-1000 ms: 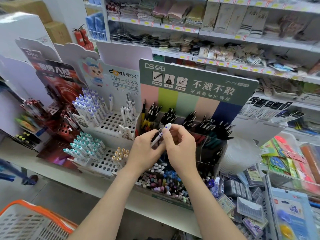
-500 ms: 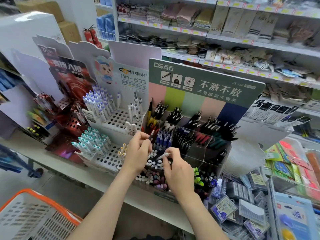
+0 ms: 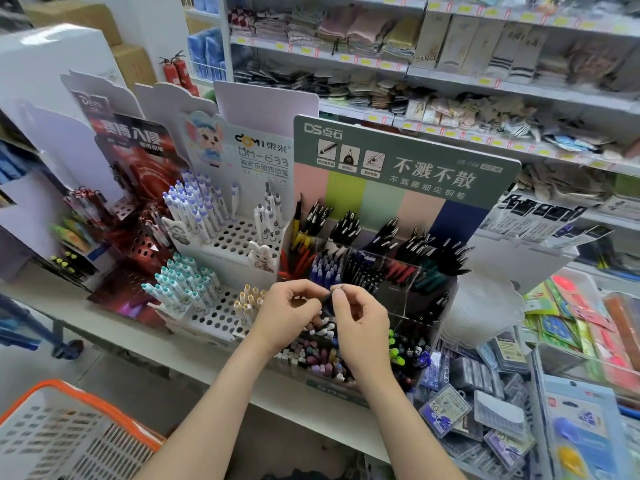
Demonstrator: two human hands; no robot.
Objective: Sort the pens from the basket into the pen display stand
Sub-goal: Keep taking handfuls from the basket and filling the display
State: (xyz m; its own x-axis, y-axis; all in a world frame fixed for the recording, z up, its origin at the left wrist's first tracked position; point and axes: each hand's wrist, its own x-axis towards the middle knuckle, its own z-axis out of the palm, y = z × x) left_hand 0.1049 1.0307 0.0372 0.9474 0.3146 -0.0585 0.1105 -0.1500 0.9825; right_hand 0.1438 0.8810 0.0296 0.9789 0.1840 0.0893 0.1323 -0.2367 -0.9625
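Both my left hand (image 3: 289, 315) and right hand (image 3: 362, 318) pinch a dark pen (image 3: 327, 298) over the stand (image 3: 415, 147); I should lower it tip-first among matching pens.

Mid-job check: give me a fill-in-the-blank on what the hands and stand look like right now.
The left hand and right hand together pinch a dark ____.
The basket at lower left has an ____ rim.
The pen display stand behind the hands has a ____ header.
Missing: pen, orange, green.
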